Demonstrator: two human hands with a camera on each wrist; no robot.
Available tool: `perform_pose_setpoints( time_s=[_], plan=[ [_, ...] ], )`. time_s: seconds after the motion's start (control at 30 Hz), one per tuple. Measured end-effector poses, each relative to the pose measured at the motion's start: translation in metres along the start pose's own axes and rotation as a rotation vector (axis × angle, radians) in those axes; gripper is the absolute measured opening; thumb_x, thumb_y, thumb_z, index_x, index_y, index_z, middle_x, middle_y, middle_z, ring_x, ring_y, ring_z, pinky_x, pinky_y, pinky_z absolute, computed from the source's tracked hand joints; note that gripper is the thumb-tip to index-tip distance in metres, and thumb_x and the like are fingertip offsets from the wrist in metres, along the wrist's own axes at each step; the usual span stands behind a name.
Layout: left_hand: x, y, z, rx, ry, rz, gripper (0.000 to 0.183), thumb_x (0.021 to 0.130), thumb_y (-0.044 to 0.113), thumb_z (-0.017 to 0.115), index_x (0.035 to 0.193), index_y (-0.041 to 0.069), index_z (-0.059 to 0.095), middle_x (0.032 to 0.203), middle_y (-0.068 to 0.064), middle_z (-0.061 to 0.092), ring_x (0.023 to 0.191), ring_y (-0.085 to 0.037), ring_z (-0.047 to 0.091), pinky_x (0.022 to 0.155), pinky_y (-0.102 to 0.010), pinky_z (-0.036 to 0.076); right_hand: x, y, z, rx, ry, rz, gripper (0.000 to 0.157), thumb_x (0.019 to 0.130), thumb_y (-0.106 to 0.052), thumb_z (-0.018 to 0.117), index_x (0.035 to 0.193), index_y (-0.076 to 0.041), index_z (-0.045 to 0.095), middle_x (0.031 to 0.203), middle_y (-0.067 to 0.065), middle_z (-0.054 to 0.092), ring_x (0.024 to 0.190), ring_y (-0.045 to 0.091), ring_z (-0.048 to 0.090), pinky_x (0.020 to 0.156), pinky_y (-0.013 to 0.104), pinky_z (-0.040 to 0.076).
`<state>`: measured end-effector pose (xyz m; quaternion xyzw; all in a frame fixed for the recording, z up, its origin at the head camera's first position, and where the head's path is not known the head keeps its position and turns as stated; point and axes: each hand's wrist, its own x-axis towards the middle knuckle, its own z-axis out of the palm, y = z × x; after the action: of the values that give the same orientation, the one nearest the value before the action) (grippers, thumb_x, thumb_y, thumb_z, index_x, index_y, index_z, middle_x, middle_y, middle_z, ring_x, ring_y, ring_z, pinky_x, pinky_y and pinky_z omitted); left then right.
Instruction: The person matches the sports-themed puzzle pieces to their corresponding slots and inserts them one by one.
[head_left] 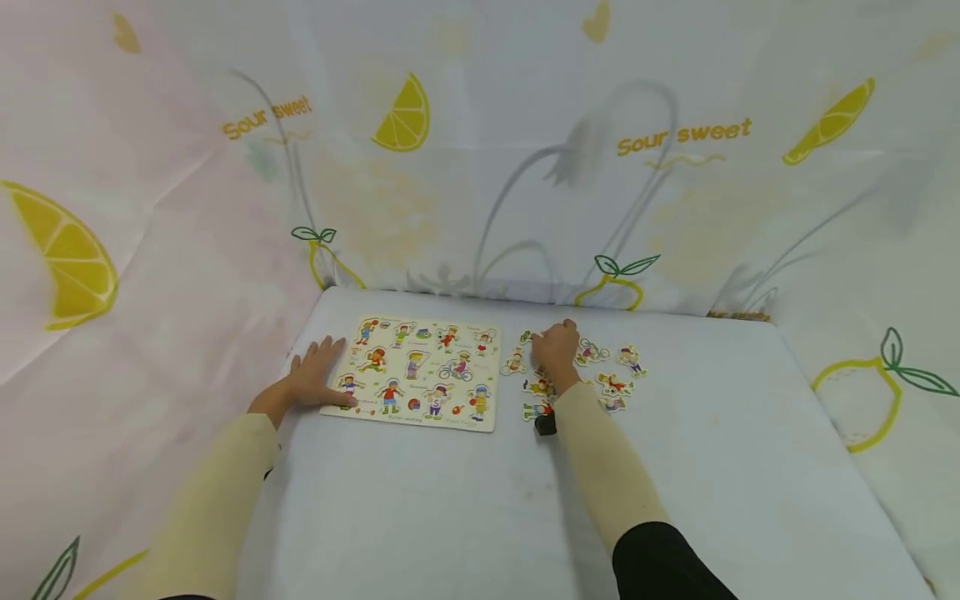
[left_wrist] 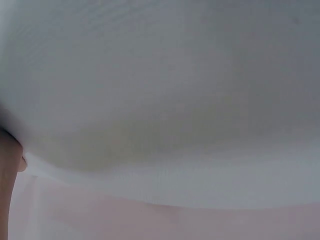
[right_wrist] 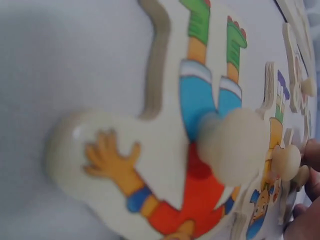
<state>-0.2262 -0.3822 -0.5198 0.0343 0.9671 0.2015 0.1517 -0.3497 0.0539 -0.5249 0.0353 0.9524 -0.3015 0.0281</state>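
A flat puzzle board [head_left: 431,375] printed with sporting children lies on the white tabletop. Across its left edge my left hand [head_left: 315,377] rests with fingers spread and the thumb on the board. Just right of the board, my right hand [head_left: 557,348] is down among loose wooden puzzle pieces. In the right wrist view its fingertips [right_wrist: 305,217] pinch a small knob on a piece, mostly out of frame. Nearer that camera lies a skater-shaped puzzle piece [right_wrist: 192,200] with a round knob. The left wrist view shows only a sliver of hand [left_wrist: 9,170].
More puzzle pieces lie right of the right hand, among them a footballer piece [head_left: 615,384] and a cap-wearing figure piece [head_left: 632,360]. A cyclist piece [head_left: 514,362] sits between board and hand. Behind the table hangs a lemon-print cloth [head_left: 465,208].
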Motion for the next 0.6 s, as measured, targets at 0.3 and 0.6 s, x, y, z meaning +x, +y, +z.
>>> perform_pose_setpoints(
  time_s=[0.3, 0.6],
  plan=[
    [-0.003, -0.004, 0.014, 0.081, -0.127, -0.039, 0.146, 0.054, 0.086, 0.071, 0.16, 0.016, -0.001, 0.16, -0.032, -0.016, 0.145, -0.056, -0.015, 0.11, -0.075, -0.011, -0.014, -0.001, -0.003, 0.088, 0.008, -0.024, 0.032, 0.1, -0.022, 0.058, 0.113, 0.005, 0.066, 0.139, 0.029, 0.045, 0.125, 0.046, 0.046, 0.104, 0.056, 0.04],
    [-0.006, -0.004, 0.004, 0.087, -0.125, -0.02, 0.147, 0.053, 0.083, 0.074, 0.159, 0.017, -0.004, 0.161, -0.029, -0.019, 0.145, -0.054, -0.02, 0.109, -0.074, -0.015, 0.001, -0.006, 0.009, 0.247, 0.11, -0.14, 0.024, 0.099, -0.014, 0.058, 0.107, 0.009, 0.061, 0.121, 0.026, 0.05, 0.112, 0.039, 0.051, 0.093, 0.05, 0.046]
  ],
)
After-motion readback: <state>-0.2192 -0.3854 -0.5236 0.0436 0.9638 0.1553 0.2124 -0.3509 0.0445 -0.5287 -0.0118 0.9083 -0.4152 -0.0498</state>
